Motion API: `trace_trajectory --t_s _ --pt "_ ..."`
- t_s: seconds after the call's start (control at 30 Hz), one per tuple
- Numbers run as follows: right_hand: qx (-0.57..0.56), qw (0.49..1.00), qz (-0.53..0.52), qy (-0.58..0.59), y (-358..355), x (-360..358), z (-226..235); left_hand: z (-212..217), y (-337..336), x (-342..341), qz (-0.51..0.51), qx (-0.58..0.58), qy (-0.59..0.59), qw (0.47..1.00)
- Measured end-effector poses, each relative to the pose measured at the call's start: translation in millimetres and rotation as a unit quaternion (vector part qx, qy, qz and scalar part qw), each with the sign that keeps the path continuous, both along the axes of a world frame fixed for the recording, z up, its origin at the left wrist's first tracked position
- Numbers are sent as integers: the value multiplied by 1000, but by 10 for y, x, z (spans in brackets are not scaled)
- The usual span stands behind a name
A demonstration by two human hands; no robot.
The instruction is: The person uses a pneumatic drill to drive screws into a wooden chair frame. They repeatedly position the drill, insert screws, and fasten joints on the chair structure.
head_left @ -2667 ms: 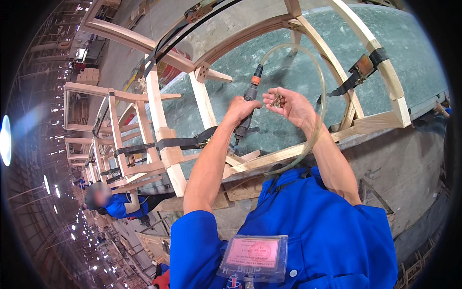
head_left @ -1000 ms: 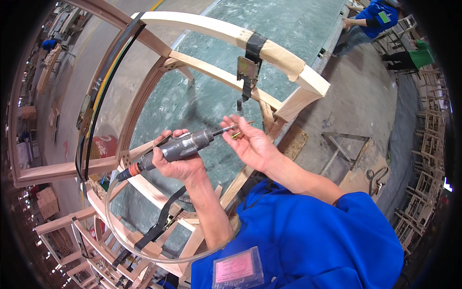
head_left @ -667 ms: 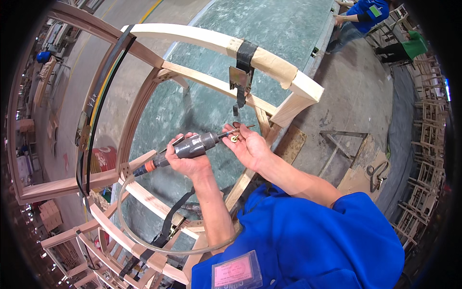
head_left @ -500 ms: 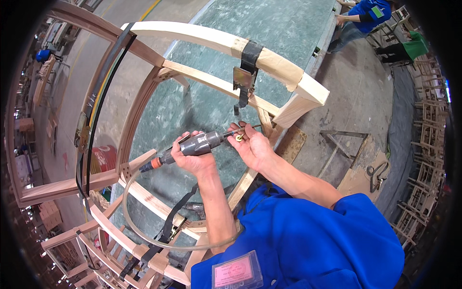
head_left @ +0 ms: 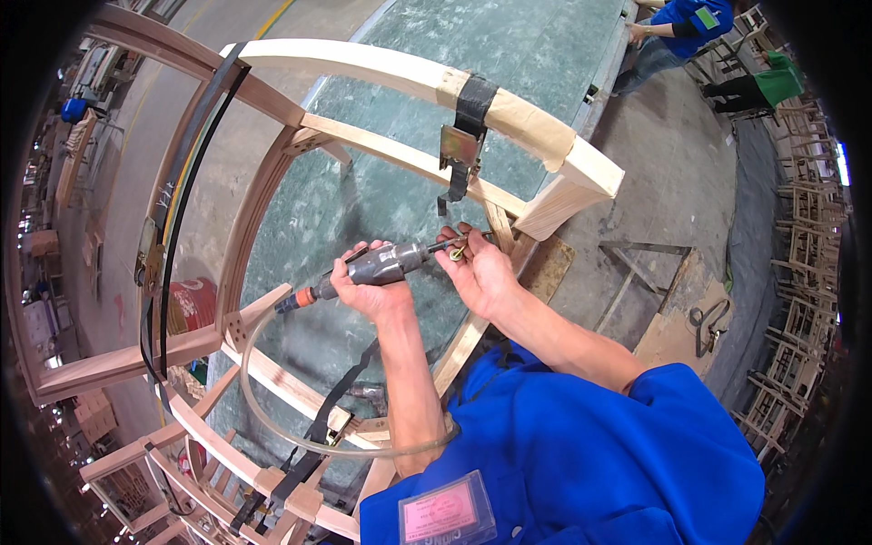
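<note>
My left hand (head_left: 374, 295) is wrapped round a grey pneumatic screwdriver (head_left: 377, 264), whose orange-ringed end joins a clear air hose (head_left: 250, 400). The bit points right, toward a wooden corner brace (head_left: 498, 222) of the chair frame. At the bit's tip, the fingers of my right hand (head_left: 483, 274) pinch a thin screw close to the brace. A small brass-coloured metal piece (head_left: 457, 254) also shows between these fingers. Whether the screw touches the wood is too small to tell. The curved wooden rail (head_left: 363, 62) of the frame passes beyond both hands.
A black ratchet strap (head_left: 472, 104) with a metal buckle circles the padded rail. Another strap (head_left: 341, 386) crosses the frame near my left forearm. The frame stands on a green worktable (head_left: 536, 64). Co-workers in blue (head_left: 677, 36) and green (head_left: 777, 82) are at far right, near stacked frames.
The screwdriver and both hands have shifted only slightly, and my right fingers remain at the bit's tip. The view has moved a little.
</note>
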State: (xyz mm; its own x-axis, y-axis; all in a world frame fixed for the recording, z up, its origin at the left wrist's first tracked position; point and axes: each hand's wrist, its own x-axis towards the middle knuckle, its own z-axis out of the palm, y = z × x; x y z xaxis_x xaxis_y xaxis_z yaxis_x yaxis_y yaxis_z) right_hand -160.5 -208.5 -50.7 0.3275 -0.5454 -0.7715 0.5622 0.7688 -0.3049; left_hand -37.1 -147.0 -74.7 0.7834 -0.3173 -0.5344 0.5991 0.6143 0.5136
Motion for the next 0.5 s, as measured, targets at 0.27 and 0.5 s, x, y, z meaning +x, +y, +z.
trace_trajectory --t_s 0.27,0.5 --pt "-26 999 -34 21 17 10 -3 -80 -131 -91 -21 -8 26 999" --pt "-65 997 4 41 109 -16 2 -136 -153 -74 -32 -3 38 999"
